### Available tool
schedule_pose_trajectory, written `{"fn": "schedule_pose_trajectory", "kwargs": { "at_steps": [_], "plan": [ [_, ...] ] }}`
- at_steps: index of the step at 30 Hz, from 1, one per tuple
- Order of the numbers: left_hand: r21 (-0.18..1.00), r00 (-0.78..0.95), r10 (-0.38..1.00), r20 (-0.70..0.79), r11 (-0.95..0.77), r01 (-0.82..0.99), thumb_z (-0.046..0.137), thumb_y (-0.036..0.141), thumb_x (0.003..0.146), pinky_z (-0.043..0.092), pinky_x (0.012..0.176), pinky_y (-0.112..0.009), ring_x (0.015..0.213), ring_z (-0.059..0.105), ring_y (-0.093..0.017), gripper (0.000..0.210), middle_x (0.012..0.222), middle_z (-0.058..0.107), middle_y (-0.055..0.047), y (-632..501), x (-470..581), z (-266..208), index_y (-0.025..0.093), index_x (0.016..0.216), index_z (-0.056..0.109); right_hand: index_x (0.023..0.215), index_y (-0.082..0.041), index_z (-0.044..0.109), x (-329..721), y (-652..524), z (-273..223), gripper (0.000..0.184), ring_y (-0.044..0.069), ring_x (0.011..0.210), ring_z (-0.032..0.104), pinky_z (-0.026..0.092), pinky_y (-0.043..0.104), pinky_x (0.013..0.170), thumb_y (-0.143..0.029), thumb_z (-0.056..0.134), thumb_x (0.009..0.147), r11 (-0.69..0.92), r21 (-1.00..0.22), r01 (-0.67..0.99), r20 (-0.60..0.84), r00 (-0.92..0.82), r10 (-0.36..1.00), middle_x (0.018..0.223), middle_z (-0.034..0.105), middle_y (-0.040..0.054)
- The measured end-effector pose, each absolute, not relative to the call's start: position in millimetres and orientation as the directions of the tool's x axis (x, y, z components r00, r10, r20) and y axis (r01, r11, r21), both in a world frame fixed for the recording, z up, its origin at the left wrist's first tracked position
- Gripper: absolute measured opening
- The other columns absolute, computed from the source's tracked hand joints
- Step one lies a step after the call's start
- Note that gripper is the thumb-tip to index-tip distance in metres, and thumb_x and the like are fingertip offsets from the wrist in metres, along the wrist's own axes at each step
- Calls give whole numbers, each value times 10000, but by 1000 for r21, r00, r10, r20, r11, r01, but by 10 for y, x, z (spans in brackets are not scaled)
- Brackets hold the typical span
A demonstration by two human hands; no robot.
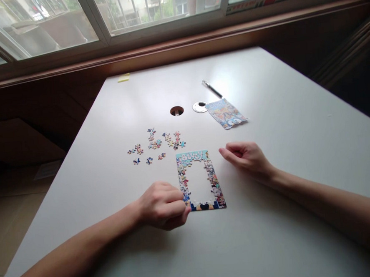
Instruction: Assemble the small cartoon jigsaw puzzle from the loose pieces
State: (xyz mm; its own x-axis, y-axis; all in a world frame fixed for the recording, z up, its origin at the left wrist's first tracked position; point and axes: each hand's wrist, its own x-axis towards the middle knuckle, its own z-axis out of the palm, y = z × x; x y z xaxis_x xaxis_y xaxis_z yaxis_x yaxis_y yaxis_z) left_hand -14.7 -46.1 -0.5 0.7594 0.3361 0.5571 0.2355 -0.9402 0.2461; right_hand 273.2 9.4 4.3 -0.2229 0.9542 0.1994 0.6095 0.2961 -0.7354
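Observation:
A partly assembled jigsaw puzzle [200,155] lies flat on the white table, its picture border joined around a bare, pale middle. My left hand [164,204] is closed at the puzzle's lower left corner, thumb and curled fingers touching or covering that edge. Whether anything is pinched in it is hidden. To the right of the puzzle's top, my right hand [247,157] rests on the table as a loose fist, apart from the puzzle, with nothing seen in it. Several loose jigsaw pieces [155,143] are scattered up and left of the puzzle.
Behind the puzzle, a printed picture sheet [227,114] overlaps a round silver cover [200,107]. A black pen [212,88] lies beyond it. The white table [110,139] has a round cable hole [176,111] and yellow tape [124,78] at its far left. Windows stand behind.

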Motion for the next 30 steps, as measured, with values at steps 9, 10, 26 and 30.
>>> {"fn": "schedule_pose_trajectory", "kwargs": {
  "at_steps": [9, 10, 26, 30],
  "plan": [
    [238, 700, 443, 561, -896, 376, 604, 111, 811, 254, 511, -315, 514, 350, -122, 355, 544, 401, 39, -337, -180, 23, 202, 600, 332, 584, -233, 169, 2773, 112, 55, 389, 95, 540, 187, 171, 281, 497, -207, 523, 742, 268, -766, 584, 151, -243, 958, 586, 160, -47],
    [250, 657, 517, 549, -851, 462, 604, 110, 815, 294, 539, -308, 549, 387, -130, 330, 568, 442, 28, -267, -213, 43, 202, 613, 361, 586, -233, 172, 2779, 116, 47, 383, 95, 543, 187, 170, 281, 499, -197, 523, 736, 266, -770, 580, 151, -240, 959, 588, 161, -48],
    [371, 69, 810, 583, -340, 864, 485, 182, 901, 446, 951, -400, 978, 604, -218, 186, 943, 704, -31, 480, -863, 90, 202, 901, 670, 602, -233, 186, 2816, 110, 25, 404, 94, 556, 188, 176, 280, 507, -211, 551, 772, 236, -787, 570, 108, -249, 963, 608, 166, -46],
    [435, 122, 888, 443, -332, 837, 499, 201, 902, 493, 831, -339, 892, 617, -187, 196, 924, 703, -30, 604, -1029, 232, 195, 914, 694, 610, -232, 195, 2842, 122, -1, 403, 93, 558, 195, 182, 281, 508, -233, 555, 792, 234, -783, 576, 97, -259, 961, 615, 170, -44]
  ]
}}
